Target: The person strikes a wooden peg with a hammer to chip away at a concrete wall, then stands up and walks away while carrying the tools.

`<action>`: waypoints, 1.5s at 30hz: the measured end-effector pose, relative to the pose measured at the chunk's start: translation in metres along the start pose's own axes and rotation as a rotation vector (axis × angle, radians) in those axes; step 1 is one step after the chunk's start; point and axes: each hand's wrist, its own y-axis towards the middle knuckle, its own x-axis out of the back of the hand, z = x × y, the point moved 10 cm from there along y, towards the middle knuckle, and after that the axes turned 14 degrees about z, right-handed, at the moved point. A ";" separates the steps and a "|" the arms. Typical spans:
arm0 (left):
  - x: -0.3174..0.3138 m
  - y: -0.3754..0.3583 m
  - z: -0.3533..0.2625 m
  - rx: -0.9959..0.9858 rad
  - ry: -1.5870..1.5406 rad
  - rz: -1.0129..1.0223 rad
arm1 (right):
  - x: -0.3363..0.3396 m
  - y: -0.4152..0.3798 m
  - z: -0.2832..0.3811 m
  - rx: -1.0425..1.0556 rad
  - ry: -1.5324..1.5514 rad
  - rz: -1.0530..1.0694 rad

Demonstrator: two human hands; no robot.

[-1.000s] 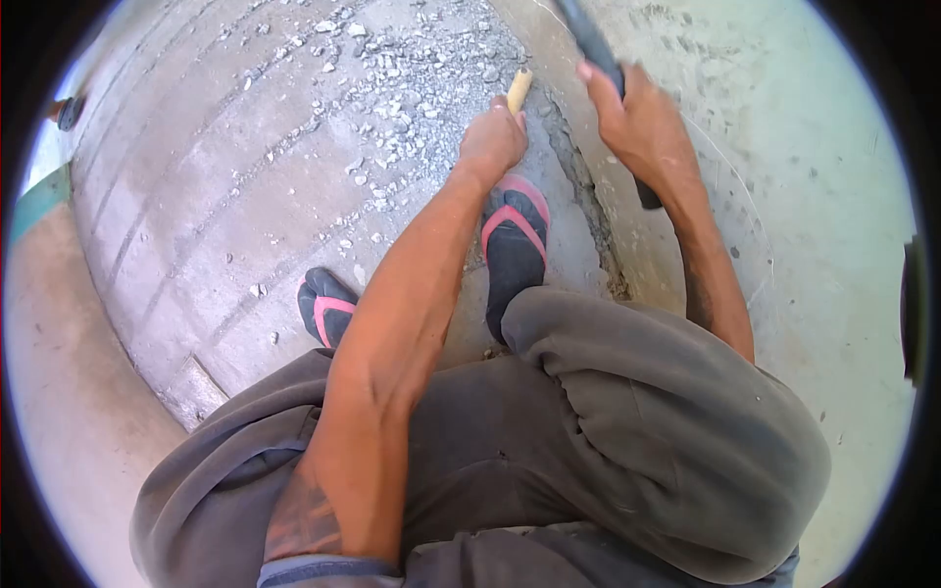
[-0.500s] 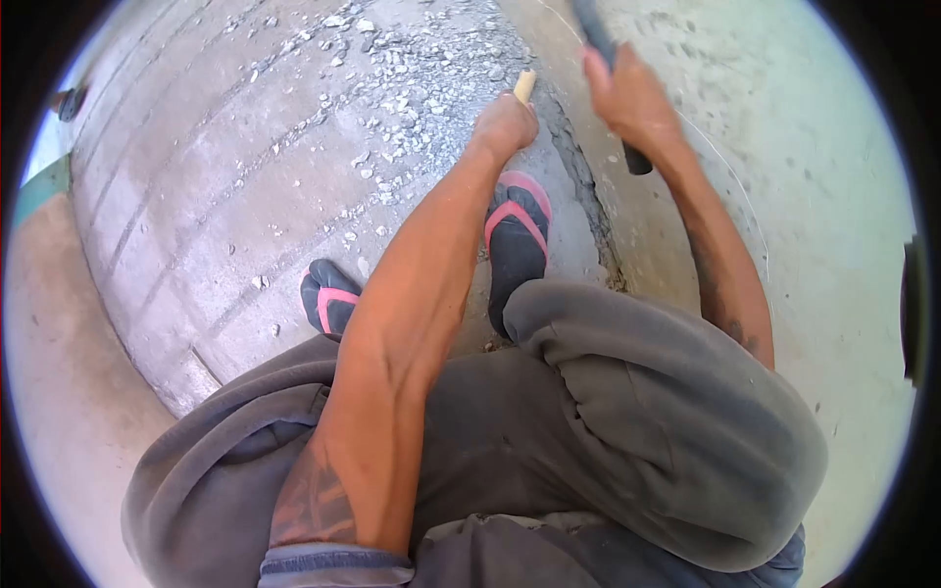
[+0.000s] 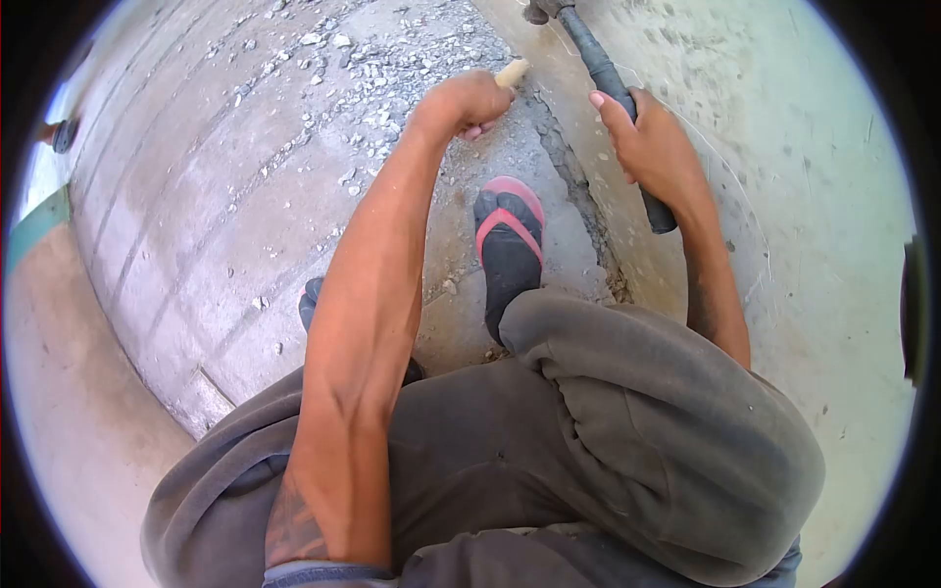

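Note:
My right hand point(image 3: 662, 147) is wrapped round the dark grip of a hammer point(image 3: 600, 61), whose metal head shows at the top edge of the view. The butt of its handle sticks out below my palm. My left hand point(image 3: 466, 104) is closed round a pale yellowish rod-like tool point(image 3: 512, 73); only its blunt end shows, pointing toward the wall, and the rest is hidden in my fist. Beneath that hand lies the concrete floor, strewn with grey rubble point(image 3: 382, 83). A rough chipped groove point(image 3: 578, 186) runs along the floor at the wall's foot.
The wall point(image 3: 814, 196) rises close on my right. My feet in pink-strapped flip-flops point(image 3: 510, 220) stand on the floor near the groove. A curved tan ledge point(image 3: 88, 343) lies on the left. A dark rounded object point(image 3: 66, 135) sits at the far left.
My left hand has moved left and slightly nearer, with the pale tool tilted more toward the wall. My right hand has come down and right, bringing the hammer head into view.

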 end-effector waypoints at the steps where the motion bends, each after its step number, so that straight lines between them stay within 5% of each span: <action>1: 0.007 0.010 0.005 -0.051 0.093 -0.169 | 0.002 0.001 -0.001 0.049 -0.046 -0.059; 3: 0.008 0.032 0.017 -0.156 0.280 -0.512 | 0.001 0.006 -0.006 0.153 -0.139 -0.179; 9: -0.042 0.007 0.022 -0.075 0.114 -0.566 | -0.007 -0.010 0.015 0.318 0.002 -0.285; 15: -0.054 0.016 0.027 -0.109 0.050 -0.663 | -0.056 0.051 -0.034 0.219 -0.437 -0.124; 21: -0.056 0.019 0.027 -0.117 0.002 -0.611 | -0.041 0.017 0.019 0.269 -0.318 -0.217; 26: -0.040 0.040 0.028 -0.096 0.085 -0.698 | -0.049 0.055 -0.030 0.047 -0.491 0.009; 29: -0.037 0.031 0.029 -0.070 -0.354 0.058 | -0.032 0.028 -0.025 -0.072 -0.332 0.021; 36: -0.011 0.034 0.029 -0.271 -0.154 -0.558 | 0.013 0.007 0.019 0.081 -0.179 -0.158; 43: -0.052 0.020 0.033 -0.128 -0.074 -0.602 | -0.004 -0.006 0.044 0.416 -0.130 -0.315; 45: -0.058 0.017 0.031 -0.118 -0.101 -0.616 | -0.037 0.024 -0.007 0.310 -0.350 -0.255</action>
